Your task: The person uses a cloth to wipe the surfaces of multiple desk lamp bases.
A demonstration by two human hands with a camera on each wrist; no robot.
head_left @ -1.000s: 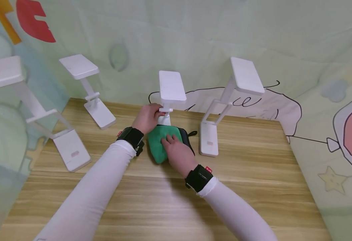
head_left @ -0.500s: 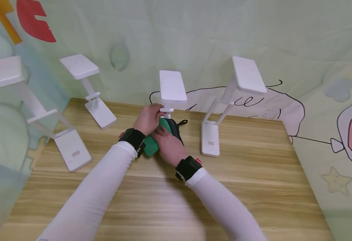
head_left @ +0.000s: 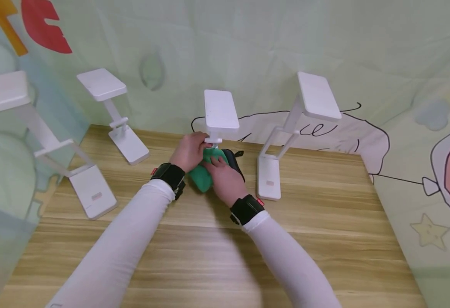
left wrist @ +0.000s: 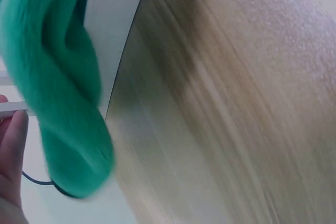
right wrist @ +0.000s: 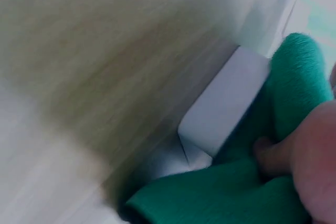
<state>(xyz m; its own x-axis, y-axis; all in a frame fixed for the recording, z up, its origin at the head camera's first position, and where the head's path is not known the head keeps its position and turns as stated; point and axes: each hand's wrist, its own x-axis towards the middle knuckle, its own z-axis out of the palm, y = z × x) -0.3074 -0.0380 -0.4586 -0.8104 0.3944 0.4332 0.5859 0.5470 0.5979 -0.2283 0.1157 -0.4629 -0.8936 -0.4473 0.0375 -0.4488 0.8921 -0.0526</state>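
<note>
At the back middle of the table stands a white desk lamp with a flat head. My left hand pinches the lamp's arm near its hinge; thumb and finger are on a white bar in the left wrist view. My right hand holds a green cloth with a dark reverse side and a black loop against the lamp's base. In the right wrist view, the thumb presses into a fold of the cloth, beside the white base. Most of the base is hidden under the cloth in the head view.
Another white lamp stands close on the right. Two more, a back-left lamp and a front-left lamp, stand on the wooden table. A printed fabric wall rises behind the table.
My right hand and the cloth have moved left, then back right and a little farther away, over the lamp's base. The left hand has kept its hold on the lamp.
</note>
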